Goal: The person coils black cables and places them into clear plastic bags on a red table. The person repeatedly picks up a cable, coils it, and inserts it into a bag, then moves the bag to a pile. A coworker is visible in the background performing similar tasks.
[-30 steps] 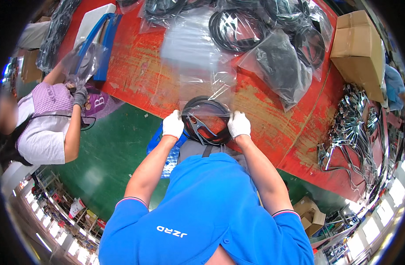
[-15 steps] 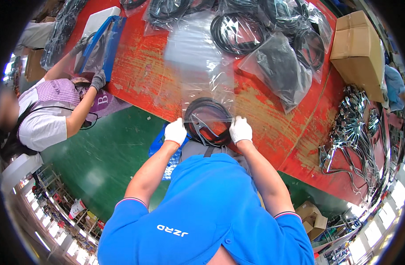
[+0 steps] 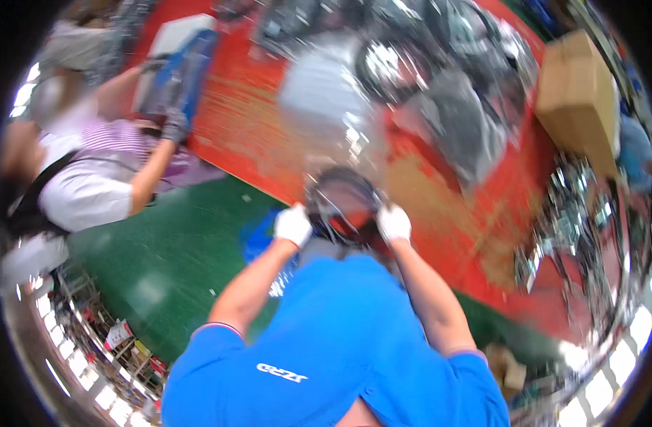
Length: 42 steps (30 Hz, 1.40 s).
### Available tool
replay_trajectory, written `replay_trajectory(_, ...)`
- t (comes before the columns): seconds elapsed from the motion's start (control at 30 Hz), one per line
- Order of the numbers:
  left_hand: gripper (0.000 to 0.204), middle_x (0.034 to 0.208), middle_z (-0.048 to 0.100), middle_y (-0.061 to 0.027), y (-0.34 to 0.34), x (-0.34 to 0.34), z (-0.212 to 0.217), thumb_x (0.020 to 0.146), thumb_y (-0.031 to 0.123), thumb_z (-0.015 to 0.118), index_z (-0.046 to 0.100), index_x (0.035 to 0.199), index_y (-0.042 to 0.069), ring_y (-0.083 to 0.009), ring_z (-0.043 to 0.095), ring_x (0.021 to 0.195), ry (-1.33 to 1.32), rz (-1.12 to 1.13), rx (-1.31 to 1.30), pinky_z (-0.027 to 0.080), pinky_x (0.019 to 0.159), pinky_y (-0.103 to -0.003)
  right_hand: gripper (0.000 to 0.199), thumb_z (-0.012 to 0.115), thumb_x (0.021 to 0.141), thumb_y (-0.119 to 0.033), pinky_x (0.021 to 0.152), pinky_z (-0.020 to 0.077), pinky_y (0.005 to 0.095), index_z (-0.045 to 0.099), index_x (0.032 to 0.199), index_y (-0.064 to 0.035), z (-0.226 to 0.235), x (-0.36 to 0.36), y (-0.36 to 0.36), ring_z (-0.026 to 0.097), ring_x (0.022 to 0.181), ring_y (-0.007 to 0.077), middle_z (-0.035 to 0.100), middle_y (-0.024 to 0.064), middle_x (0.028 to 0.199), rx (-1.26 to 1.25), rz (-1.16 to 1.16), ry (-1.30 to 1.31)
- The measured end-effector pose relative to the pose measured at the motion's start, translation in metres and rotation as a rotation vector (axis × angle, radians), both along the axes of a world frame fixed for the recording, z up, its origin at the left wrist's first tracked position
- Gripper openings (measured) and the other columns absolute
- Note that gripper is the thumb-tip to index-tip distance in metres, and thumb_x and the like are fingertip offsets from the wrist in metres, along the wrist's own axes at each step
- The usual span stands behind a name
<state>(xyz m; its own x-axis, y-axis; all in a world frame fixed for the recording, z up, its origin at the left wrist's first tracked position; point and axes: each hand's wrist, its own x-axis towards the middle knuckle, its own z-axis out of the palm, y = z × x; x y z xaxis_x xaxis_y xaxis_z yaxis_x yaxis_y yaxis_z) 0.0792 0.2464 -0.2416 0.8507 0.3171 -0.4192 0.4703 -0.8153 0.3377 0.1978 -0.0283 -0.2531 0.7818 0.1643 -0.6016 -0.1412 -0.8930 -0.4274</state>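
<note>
A coil of black cable (image 3: 340, 186) lies at the red table's front edge, close against my body, partly within a clear plastic bag (image 3: 365, 153). My left hand (image 3: 293, 225), in a white glove, is closed at the left side of the bag, beside the coil. On the opposite side my right hand (image 3: 394, 223), gloved alike, closes on the bag's right edge. The picture is smeared by motion, so the fingertips do not show clearly. A stack of flat clear bags (image 3: 319, 85) extends across the table just beyond the coil.
Bagged black cable coils (image 3: 390, 67) crowd the table's far side. A cardboard box (image 3: 576, 92) and a heap of cables with metal ends (image 3: 564, 220) are at right. At left, a co-worker in grey gloves (image 3: 175, 124) handles a blue-edged panel (image 3: 192, 75).
The whole view has shifted and blurred. Both my hands stay at the sides of the bag and coil. The co-worker's head and arms have moved a little.
</note>
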Motion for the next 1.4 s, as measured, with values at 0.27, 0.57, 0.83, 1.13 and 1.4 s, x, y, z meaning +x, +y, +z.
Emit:
replay_trajectory(0.27, 0.022, 0.086, 0.071, -0.0271, 0.007, -0.030, -0.016, 0.093, 0.022, 0.052, 0.067, 0.097, 0.005, -0.0474, 0.070, 0.085, -0.018, 0.065, -0.059, 0.054, 0.076, -0.058, 0.041, 0.052, 0.099, -0.031, 0.084, 0.0539, 0.0547, 0.072, 0.089, 0.0042, -0.024, -0.040, -0.001, 0.069, 0.090, 0.0472, 0.071, 0.0312, 0.094, -0.004, -0.033, -0.215)
replay_trajectory(0.57, 0.024, 0.091, 0.072, -0.0259, -0.002, -0.032, -0.022, 0.092, 0.022, 0.050, 0.067, 0.097, 0.005, -0.0472, 0.070, 0.088, -0.016, 0.113, -0.093, 0.054, 0.077, -0.057, 0.044, 0.056, 0.096, -0.030, 0.076, 0.0503, 0.0522, 0.072, 0.085, 0.0089, -0.038, -0.055, -0.014, 0.070, 0.079, 0.0437, 0.070, 0.0325, 0.084, 0.146, -0.282, -0.137)
replay_trajectory(0.83, 0.025, 0.091, 0.071, -0.0275, -0.006, -0.016, -0.030, 0.092, 0.024, 0.052, 0.069, 0.097, 0.006, -0.0472, 0.069, 0.092, -0.084, 0.261, -0.158, 0.055, 0.081, -0.057, 0.039, 0.059, 0.095, -0.025, 0.073, 0.0510, 0.0496, 0.071, 0.081, 0.0089, -0.040, -0.040, -0.005, 0.069, 0.074, 0.0386, 0.070, 0.0303, 0.081, 0.228, -0.468, -0.129)
replay_trajectory(1.13, 0.029, 0.091, 0.074, -0.0217, 0.006, -0.031, 0.006, 0.089, 0.027, 0.052, 0.076, 0.092, 0.011, -0.0429, 0.073, 0.088, 0.111, -0.052, -0.031, 0.057, 0.080, -0.054, 0.043, 0.057, 0.096, -0.034, 0.080, 0.0541, 0.0545, 0.072, 0.081, 0.0044, -0.033, -0.051, -0.016, 0.071, 0.084, 0.0444, 0.070, 0.0310, 0.086, 0.129, -0.073, -0.087)
replay_trajectory(1.4, 0.039, 0.088, 0.071, -0.0248, -0.007, -0.042, 0.000, 0.093, 0.034, 0.051, 0.075, 0.081, 0.007, -0.0467, 0.070, 0.085, 0.062, -0.122, -0.149, 0.056, 0.078, -0.056, 0.041, 0.053, 0.100, -0.034, 0.084, 0.0523, 0.0534, 0.071, 0.086, -0.0002, 0.009, -0.034, -0.047, 0.066, 0.092, 0.0465, 0.069, 0.0270, 0.094, 0.164, 0.212, -0.243)
